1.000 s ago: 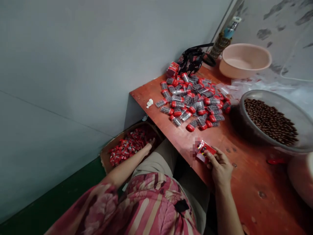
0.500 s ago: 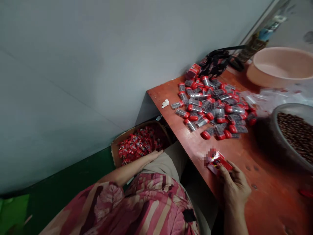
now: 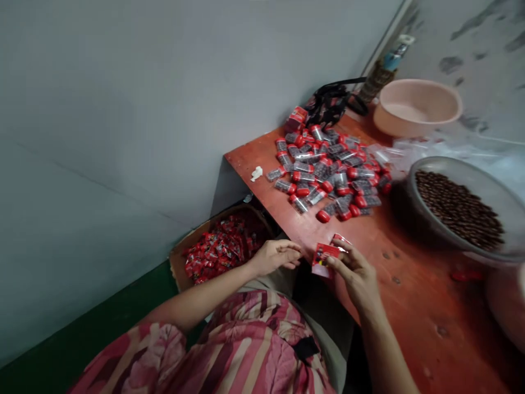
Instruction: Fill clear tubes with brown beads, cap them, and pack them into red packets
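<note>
Two bare hands work near the edge of a reddish table in the head view. The right hand is closed to a pinch, with thumb and bent fingers gripping a red packet over the table's front edge; a second red piece shows behind its fingers, and whether the two are joined I cannot tell. The left hand is half open, its fingers loosely curled, and nothing shows in its hold; its fingertips point toward the packet, near it but apart. Below and left of that hand, beside the wall, sits a cardboard box holding many small red wrapped pieces. On the table lies a heap of clear containers with red caps, dark contents showing through their sides. A white scrap lies left of the heap, and a red carton and a dark patterned bag stand behind it. Farther right are a pale pink basin, clear plastic and a grey bowl part-filled with shiny brown beads or sweets.
</note>
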Available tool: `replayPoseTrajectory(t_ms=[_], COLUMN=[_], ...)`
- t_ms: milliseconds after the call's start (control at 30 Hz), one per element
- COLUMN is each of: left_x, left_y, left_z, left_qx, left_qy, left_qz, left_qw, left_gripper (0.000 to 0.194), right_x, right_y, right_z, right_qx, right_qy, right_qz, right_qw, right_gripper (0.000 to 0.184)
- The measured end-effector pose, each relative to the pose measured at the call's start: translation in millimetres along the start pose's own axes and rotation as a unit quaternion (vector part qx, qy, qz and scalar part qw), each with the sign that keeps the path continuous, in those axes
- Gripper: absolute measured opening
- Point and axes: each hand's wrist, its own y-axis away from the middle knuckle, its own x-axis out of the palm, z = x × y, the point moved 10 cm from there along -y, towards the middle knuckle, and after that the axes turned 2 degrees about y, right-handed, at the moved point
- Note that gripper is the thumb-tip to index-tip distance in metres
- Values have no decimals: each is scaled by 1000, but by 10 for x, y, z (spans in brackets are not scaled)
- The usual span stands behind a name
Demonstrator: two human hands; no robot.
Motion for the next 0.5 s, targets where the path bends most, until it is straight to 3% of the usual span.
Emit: replayPoseTrajectory(t_ms=[100,167,367,500], left_x=[395,491,495,434], left_y=[-161,-238,-310,-323], left_z=[-102,-88,53,24], left_qx=[7,14,-10,-3], left_qy=[-5,-31,-1,26], left_qz=[68,65,27,11], left_qw=[998,997,1000,1000], left_gripper=[45,42,39,39], right_x=[118,110,15,-70], right_y=[-33,-38,-7,-68], right_z=[87,110,97,202], right_qx=[-5,-17,-43,-61], right_qy=[-10,-6,66,112], right_qz=[39,44,37,31], right_qw=[999,999,996,991], right_gripper=[46,45,40,38])
